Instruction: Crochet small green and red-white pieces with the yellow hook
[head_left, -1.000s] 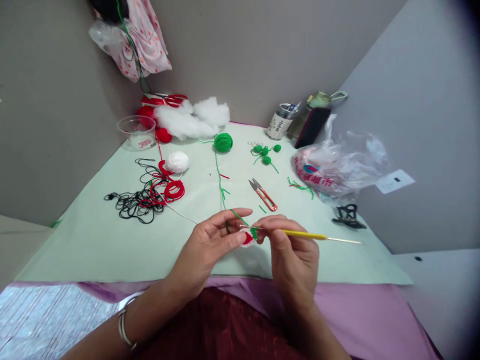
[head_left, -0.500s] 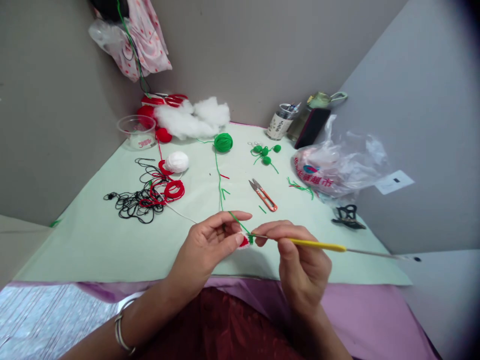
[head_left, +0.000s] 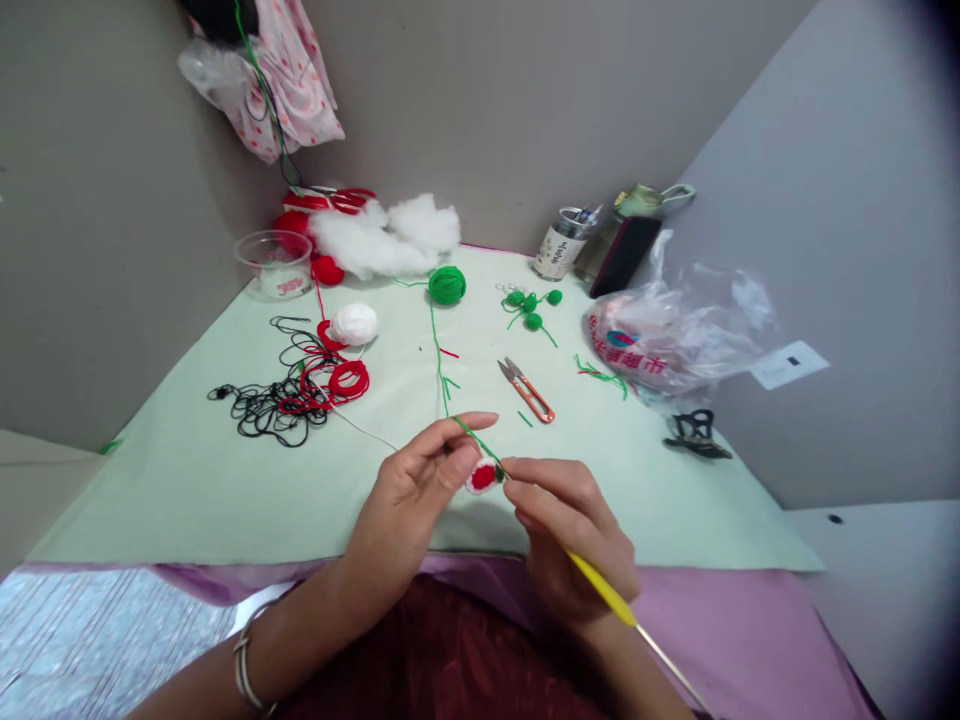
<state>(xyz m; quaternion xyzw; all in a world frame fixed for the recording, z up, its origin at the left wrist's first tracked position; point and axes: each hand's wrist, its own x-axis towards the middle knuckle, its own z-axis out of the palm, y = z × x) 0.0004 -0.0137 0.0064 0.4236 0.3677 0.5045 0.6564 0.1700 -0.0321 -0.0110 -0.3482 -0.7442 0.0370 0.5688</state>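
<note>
Between my two hands is a small round crochet piece (head_left: 484, 477), red in the middle with a white rim and a bit of green at its right edge. My left hand (head_left: 416, 480) pinches its left side, with green yarn (head_left: 474, 434) running over the raised index finger. In my right hand (head_left: 577, 530) is a crochet hook (head_left: 604, 590) with a yellow handle, its shaft pointing down to the right. The right fingertips touch the green edge; the hook's working tip is hidden by them. The yarn leads back to a green ball (head_left: 448, 285).
Orange thread snips (head_left: 527, 390) lie beyond my hands, near small green crocheted balls (head_left: 532, 321). Tangled black cord (head_left: 274, 400), red yarn (head_left: 349, 380) and a white yarn ball (head_left: 354, 325) are at left. White stuffing (head_left: 375, 240) sits behind; a plastic bag (head_left: 675, 330) and black hair claw (head_left: 697, 435) are right.
The hook has swung from nearly level to slanting steeply down right as my right hand turned and lowered. The crochet piece now faces up, showing more of its red middle.
</note>
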